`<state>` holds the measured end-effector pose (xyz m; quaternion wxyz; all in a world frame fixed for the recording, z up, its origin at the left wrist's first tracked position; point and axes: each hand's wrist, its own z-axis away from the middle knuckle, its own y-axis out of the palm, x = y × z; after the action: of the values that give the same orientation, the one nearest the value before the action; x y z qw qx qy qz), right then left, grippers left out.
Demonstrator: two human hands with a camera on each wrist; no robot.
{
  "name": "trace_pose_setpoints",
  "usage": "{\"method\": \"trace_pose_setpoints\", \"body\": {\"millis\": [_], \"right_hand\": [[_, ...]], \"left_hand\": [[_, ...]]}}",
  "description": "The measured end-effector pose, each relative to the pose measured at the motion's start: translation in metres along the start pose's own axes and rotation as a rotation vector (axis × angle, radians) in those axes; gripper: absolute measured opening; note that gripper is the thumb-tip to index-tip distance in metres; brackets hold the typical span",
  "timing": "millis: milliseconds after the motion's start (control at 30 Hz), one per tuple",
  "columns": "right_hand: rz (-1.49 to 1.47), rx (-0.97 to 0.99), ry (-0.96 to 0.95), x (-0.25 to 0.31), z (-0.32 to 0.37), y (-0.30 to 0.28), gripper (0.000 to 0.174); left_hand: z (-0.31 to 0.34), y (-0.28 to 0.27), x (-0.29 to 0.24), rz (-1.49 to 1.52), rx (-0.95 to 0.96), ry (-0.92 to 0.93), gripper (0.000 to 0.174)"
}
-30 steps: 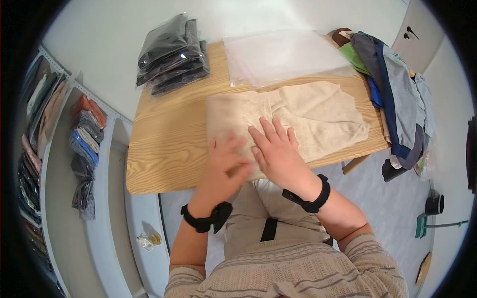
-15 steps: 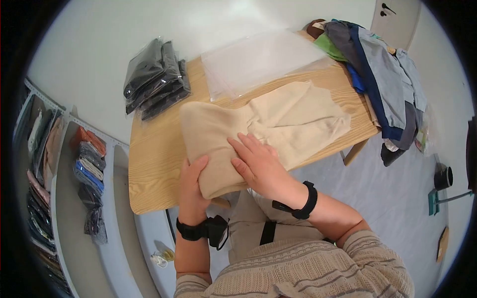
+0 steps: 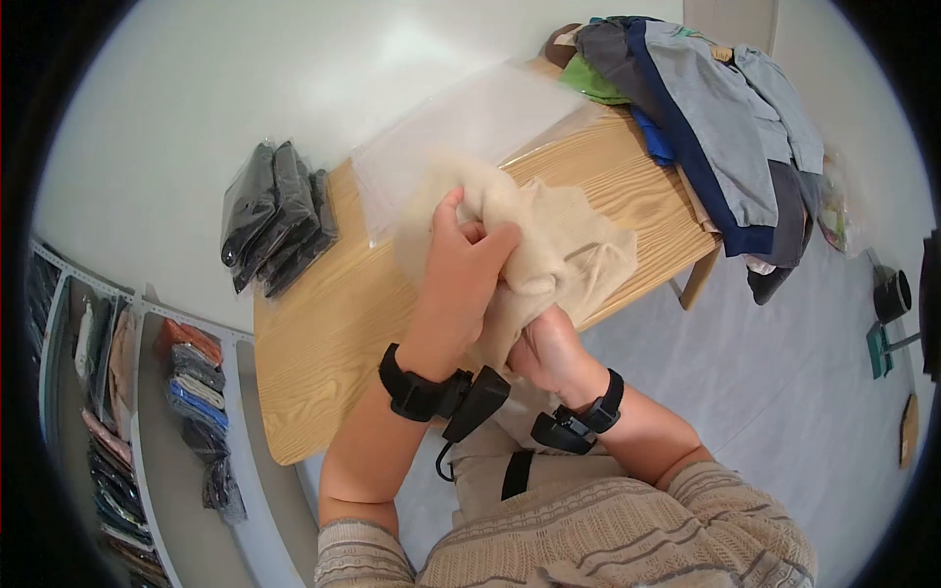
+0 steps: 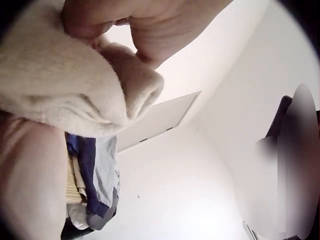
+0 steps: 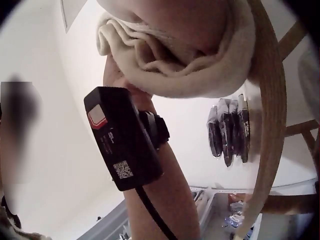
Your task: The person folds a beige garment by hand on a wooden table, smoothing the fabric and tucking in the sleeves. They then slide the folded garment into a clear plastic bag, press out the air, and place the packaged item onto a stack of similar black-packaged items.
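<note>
A beige knit garment (image 3: pixel 505 201) is bunched up over the table, its far end still lying flat on the wood. My left hand (image 3: pixel 459 269) pinches a raised fold of it from above. In the left wrist view the thumb and fingers (image 4: pixel 90 20) of that hand close on the soft cloth. Below and to the right, my right hand (image 3: pixel 554 358) reaches in under the draped cloth, its wrist turned. The right wrist view has loose folds of the garment (image 5: pixel 190 82) hanging around this hand (image 5: pixel 175 17); its fingertips are hidden, so I cannot tell their grip.
Clear plastic bags (image 3: pixel 392 176) lie flat along the table's back. Dark packed clothes (image 3: pixel 274 220) are stacked at the left back corner. A clothes pile (image 3: pixel 701 127) hangs over the right end. Shelves with folded garments (image 3: pixel 196 382) stand at the left; the wooden table (image 3: pixel 323 363) ends near my body.
The garment's left part has been lifted and bunched towards the right. My left hand went from its near edge to above the fold; my right hand moved from on top to underneath.
</note>
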<state>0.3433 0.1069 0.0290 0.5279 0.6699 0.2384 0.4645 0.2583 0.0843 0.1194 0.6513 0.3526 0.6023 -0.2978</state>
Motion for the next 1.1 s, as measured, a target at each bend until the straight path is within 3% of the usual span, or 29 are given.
{"method": "trace_pose_setpoints", "body": {"millis": [167, 233, 267, 300, 333, 367, 400, 467, 567, 633, 667, 700, 767, 833, 900, 967, 1000, 1067, 1100], "right_hand": [[-0.030, 0.013, 0.071, -0.005, -0.002, -0.006, 0.048], [0.220, 0.129, 0.061, -0.009, -0.001, 0.005, 0.049], [0.498, 0.124, -0.014, -0.008, 0.006, 0.016, 0.050], [0.493, 0.129, 0.000, -0.017, 0.004, 0.017, 0.050], [0.717, 0.172, -0.110, -0.030, 0.000, 0.018, 0.050], [0.940, 0.218, -0.222, -0.040, 0.000, 0.019, 0.049], [0.938, 0.230, -0.206, -0.045, 0.003, 0.024, 0.049], [1.719, 0.193, -0.461, -0.055, 0.010, 0.035, 0.050], [1.935, 0.178, -0.581, -0.079, 0.011, 0.035, 0.054], [1.987, 0.203, -0.622, -0.090, 0.009, 0.031, 0.054], [2.034, 0.205, -0.667, -0.093, 0.009, 0.030, 0.055], [2.041, 0.226, -0.665, -0.093, 0.009, 0.033, 0.055], [2.054, 0.220, -0.609, -0.089, 0.010, 0.039, 0.054], [1.991, 0.259, -0.586, -0.084, 0.005, 0.036, 0.053], [1.930, 0.284, -0.559, -0.072, -0.005, 0.033, 0.053], [1.648, 0.217, -0.398, -0.052, -0.018, 0.035, 0.050], [1.660, 0.221, -0.389, -0.041, -0.023, 0.042, 0.050], [1.339, -0.009, 0.084, -0.020, -0.030, 0.062, 0.042], [1.347, -0.011, 0.085, -0.015, -0.035, 0.068, 0.042]], "left_hand": [[0.019, -0.008, -0.010, -0.001, 0.017, 0.001, 0.063], [0.042, -0.025, -0.019, 0.050, -0.034, 0.073, 0.066], [0.052, -0.038, -0.018, 0.048, -0.047, 0.070, 0.066], [0.061, -0.055, -0.015, 0.050, -0.066, 0.152, 0.064], [0.071, -0.072, -0.012, 0.053, -0.087, 0.233, 0.062], [0.082, -0.090, -0.009, 0.054, -0.106, 0.231, 0.062], [0.093, -0.110, -0.005, 0.079, -0.154, 0.208, 0.061], [0.114, -0.147, 0.009, 0.111, -0.222, 0.189, 0.060], [0.138, -0.184, 0.036, 0.102, -0.314, 0.104, 0.055], [0.148, -0.195, 0.051, -0.298, -0.568, -0.119, 0.055], [0.154, -0.206, 0.064, -0.491, -0.558, -0.112, 0.052], [0.157, -0.210, 0.071, -0.478, -0.572, -0.112, 0.052], [0.162, -0.212, 0.084, -0.683, -0.498, 0.166, 0.051], [0.168, -0.197, 0.073, -0.828, -0.504, 0.238, 0.053], [0.170, -0.187, 0.064, -1.203, -0.260, 0.455, 0.059], [0.169, -0.180, 0.062, -1.165, -0.228, 0.401, 0.061], [0.168, -0.179, 0.063, -1.143, -0.190, 0.348, 0.063], [0.165, -0.184, 0.072, -1.134, -0.218, 0.361, 0.063], [0.164, -0.186, 0.074, -1.140, -0.240, 0.380, 0.063]]}}
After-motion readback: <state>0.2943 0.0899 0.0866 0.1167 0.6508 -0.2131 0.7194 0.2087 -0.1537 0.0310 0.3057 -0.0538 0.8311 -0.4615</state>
